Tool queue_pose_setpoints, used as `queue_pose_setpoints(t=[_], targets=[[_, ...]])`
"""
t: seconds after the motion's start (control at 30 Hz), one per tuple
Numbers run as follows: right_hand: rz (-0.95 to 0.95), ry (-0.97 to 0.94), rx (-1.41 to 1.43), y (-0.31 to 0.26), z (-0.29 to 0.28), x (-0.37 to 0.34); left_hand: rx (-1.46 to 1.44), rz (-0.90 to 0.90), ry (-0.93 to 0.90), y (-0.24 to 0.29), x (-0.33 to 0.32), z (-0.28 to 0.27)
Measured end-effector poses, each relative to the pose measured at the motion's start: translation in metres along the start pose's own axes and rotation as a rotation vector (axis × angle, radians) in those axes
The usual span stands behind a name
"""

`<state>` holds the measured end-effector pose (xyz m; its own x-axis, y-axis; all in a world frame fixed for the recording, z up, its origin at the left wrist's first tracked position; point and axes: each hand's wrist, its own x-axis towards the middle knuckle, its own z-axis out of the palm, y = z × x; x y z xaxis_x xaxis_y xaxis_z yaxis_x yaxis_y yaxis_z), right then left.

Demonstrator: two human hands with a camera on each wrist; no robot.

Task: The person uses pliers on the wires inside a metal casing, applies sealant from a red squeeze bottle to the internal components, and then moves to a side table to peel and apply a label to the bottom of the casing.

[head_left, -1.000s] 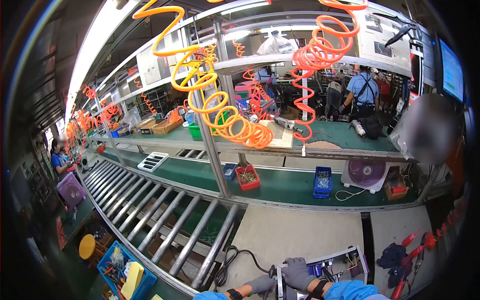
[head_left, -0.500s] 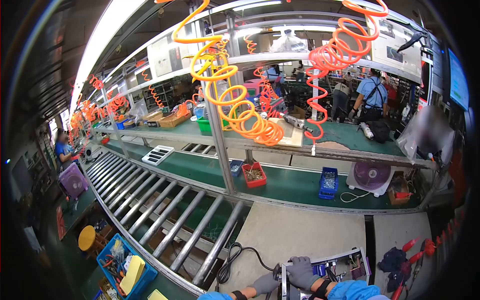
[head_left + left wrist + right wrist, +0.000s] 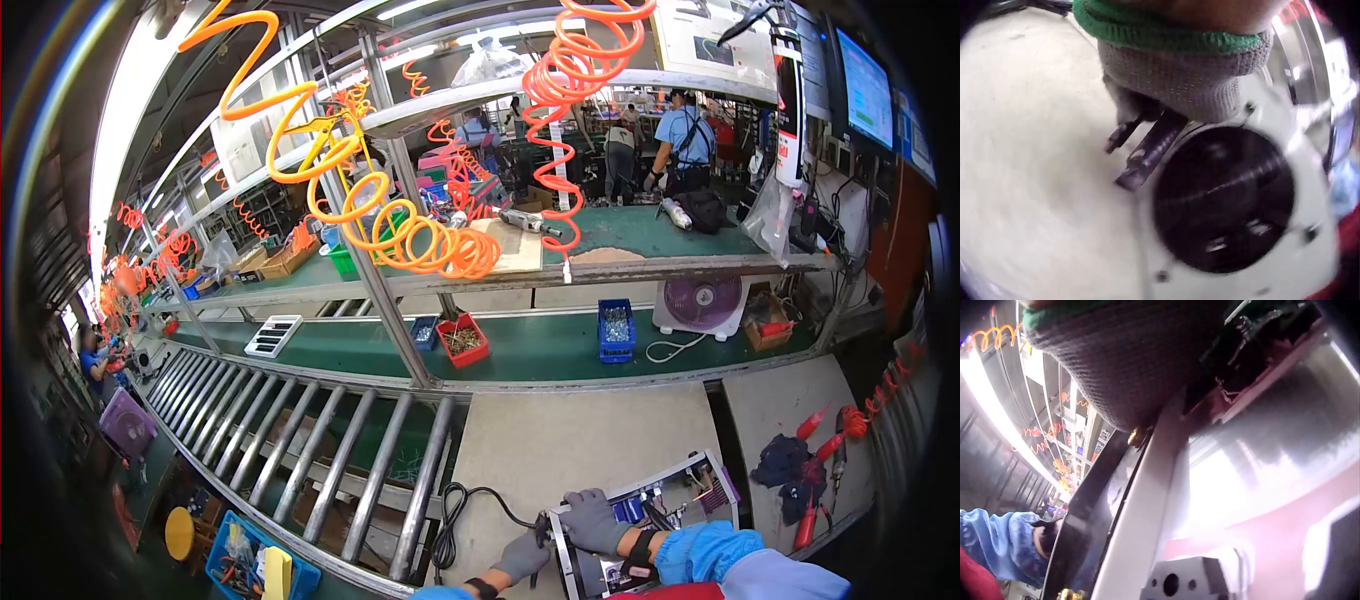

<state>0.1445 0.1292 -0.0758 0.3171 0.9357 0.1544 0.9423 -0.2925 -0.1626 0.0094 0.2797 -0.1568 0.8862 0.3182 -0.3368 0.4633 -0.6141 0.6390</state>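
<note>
My gloved left hand (image 3: pixel 522 556) grips a pliers-like tool at the left end of an open metal case (image 3: pixel 690 468). Its two dark handles (image 3: pixel 1154 150) stick out below the glove in the left wrist view, beside a round dark fan opening (image 3: pixel 1222 200) in the case's end panel. The tool's tip is hidden by the hand. A black cable (image 3: pixel 455 525) runs to this end of the case, close to the left fingers. My gloved right hand (image 3: pixel 592 522) holds the top edge of the same end panel. Wires and small parts show inside the case.
A roller conveyor (image 3: pixel 360 460) runs along the left. Beside it sits a blue bin (image 3: pixel 222 560) of tools. Red-handled tools (image 3: pixel 806 535) and dark cloth (image 3: pixel 780 462) lie to the right. Red (image 3: pixel 463 345) and blue (image 3: pixel 617 335) parts bins stand behind; coiled hoses (image 3: pixel 400 240) hang overhead.
The head view has swung, so the background shifts left and the case looks more slanted. Both hands stay at the case's left end, the left one by the cable.
</note>
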Motion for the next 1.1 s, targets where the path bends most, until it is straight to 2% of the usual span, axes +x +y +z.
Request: queue_pose_setpoints(t=[0.03,0.07,0.13,0.23,0.33,0.37,0.5,0.6,0.67,0.73,0.77,0.87,0.9,1.0,1.03,1.1], targets=[[-0.007,-0.019,0.021,-0.001,-0.004,0.000,0.091,-0.067,0.002,0.005,0.003,0.001],[0.003,-0.014,0.033,-0.003,-0.003,0.001,0.162,-0.045,-0.033,0.005,0.010,0.001],[0.007,-0.013,0.027,0.001,0.000,0.001,0.092,0.053,0.130,-0.004,0.015,0.014],[0.012,-0.013,0.001,0.004,0.004,0.001,-0.060,-0.004,-0.164,0.009,0.008,-0.013],[0.020,-0.047,-0.008,0.002,0.001,0.001,-0.460,-0.361,-0.570,0.013,0.014,-0.021],[0.018,-0.052,-0.014,0.002,0.000,0.001,-0.414,-0.349,-0.532,0.024,0.005,-0.029],[0.017,-0.036,0.003,0.000,0.001,0.002,0.087,-0.049,-0.061,0.026,-0.005,-0.016],[0.011,0.002,-0.018,0.005,0.008,0.000,0.024,-0.009,0.014,0.030,-0.002,-0.011],[0.011,-0.061,-0.030,0.005,0.005,0.002,-0.109,-0.105,-0.254,0.024,0.012,-0.016],[-0.005,-0.014,-0.028,0.005,0.004,0.002,-0.231,-0.221,-0.547,0.010,0.016,-0.018],[-0.006,0.006,-0.024,0.003,0.004,-0.001,-0.375,-0.319,-0.507,0.012,0.014,-0.018],[0.009,-0.029,-0.008,0.004,0.003,0.001,-0.088,0.070,-0.186,0.035,-0.010,-0.033],[0.015,-0.023,-0.010,0.004,0.001,0.001,-0.028,-0.013,0.016,0.019,-0.004,-0.007],[0.032,-0.017,0.004,-0.002,0.001,0.001,0.162,-0.075,-0.018,0.008,0.016,0.004],[0.024,-0.035,0.000,0.001,0.002,0.001,0.157,-0.040,0.045,0.012,0.013,0.005],[0.015,-0.036,0.031,0.003,0.000,-0.001,-0.161,-0.038,-0.193,0.027,0.001,-0.019]])
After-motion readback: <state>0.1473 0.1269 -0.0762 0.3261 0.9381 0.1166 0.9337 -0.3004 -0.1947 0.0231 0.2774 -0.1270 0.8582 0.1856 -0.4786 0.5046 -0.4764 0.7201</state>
